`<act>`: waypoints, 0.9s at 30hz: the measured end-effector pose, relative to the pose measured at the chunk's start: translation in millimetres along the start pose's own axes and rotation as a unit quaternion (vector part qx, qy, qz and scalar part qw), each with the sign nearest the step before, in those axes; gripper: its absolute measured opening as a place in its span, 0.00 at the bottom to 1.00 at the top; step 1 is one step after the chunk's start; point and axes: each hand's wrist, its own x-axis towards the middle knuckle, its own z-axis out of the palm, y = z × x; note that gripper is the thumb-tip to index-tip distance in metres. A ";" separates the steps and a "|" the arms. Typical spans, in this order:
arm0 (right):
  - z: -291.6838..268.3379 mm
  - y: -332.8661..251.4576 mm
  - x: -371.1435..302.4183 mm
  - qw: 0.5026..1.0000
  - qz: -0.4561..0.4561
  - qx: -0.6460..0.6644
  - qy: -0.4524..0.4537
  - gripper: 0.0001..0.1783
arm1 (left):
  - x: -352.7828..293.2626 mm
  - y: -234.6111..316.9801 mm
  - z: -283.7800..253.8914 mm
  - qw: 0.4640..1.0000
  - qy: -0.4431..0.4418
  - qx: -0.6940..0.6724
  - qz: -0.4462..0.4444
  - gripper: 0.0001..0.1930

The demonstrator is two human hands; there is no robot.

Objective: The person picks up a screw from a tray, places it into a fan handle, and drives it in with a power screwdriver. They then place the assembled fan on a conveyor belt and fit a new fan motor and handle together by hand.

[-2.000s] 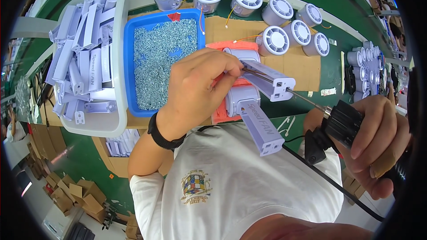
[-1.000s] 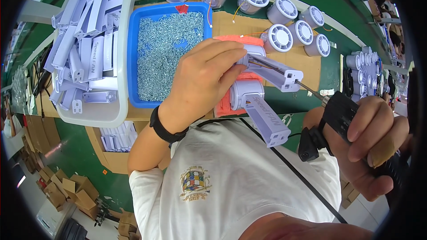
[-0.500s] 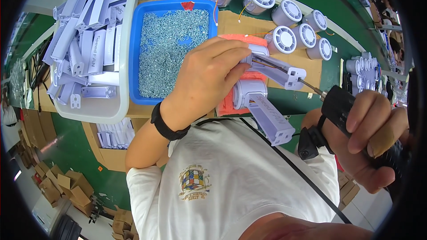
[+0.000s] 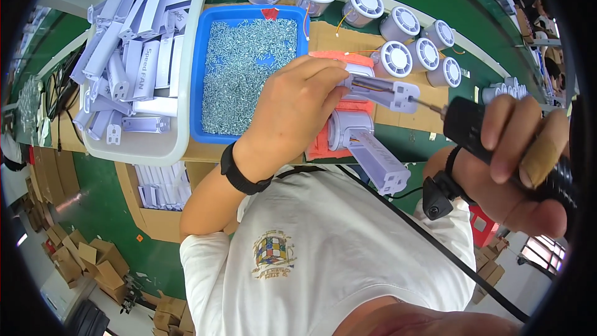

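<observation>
My left hand point(image 4: 295, 109) has its fingers closed on a small white fan point(image 4: 360, 70), near where its open handle shell joins the round fan head. That fan lies on a pink padded block point(image 4: 322, 130). My right hand point(image 4: 513, 155) grips a black electric screwdriver point(image 4: 465, 126). Its long bit point(image 4: 429, 106) runs through the end of the handle shell point(image 4: 398, 98) and along inside it; the tip is hard to make out by my left fingers. A second fan with a handle point(image 4: 378, 163) rests on the block closer to my body.
A blue tray of small screws point(image 4: 194, 87) stands left of the block, beside a white bin point(image 4: 181, 118) heaped with white handle shells. Several round fan heads point(image 4: 396, 59) with thin wires stand on cardboard to the far right. A carton of white parts point(image 4: 140, 211) sits below the table edge.
The view has shifted a little. My right hand and the screwdriver have moved slightly up and left, the bit still inside the handle shell. My left hand keeps its hold on the fan.
</observation>
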 end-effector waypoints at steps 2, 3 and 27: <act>-1.1 -4.2 -1.6 0.999 -0.025 0.012 0.015 0.24 | 0.7 0.2 -2.0 1.000 -0.004 0.014 -0.003 0.12; -1.4 -6.0 -2.3 0.999 -0.038 0.019 0.022 0.24 | 0.4 -1.9 -4.3 1.000 0.011 0.022 -0.001 0.12; -3.3 -1.0 -8.4 0.994 -0.088 0.011 0.064 0.24 | 0.8 3.0 -29.4 0.993 -0.005 -0.032 -0.116 0.04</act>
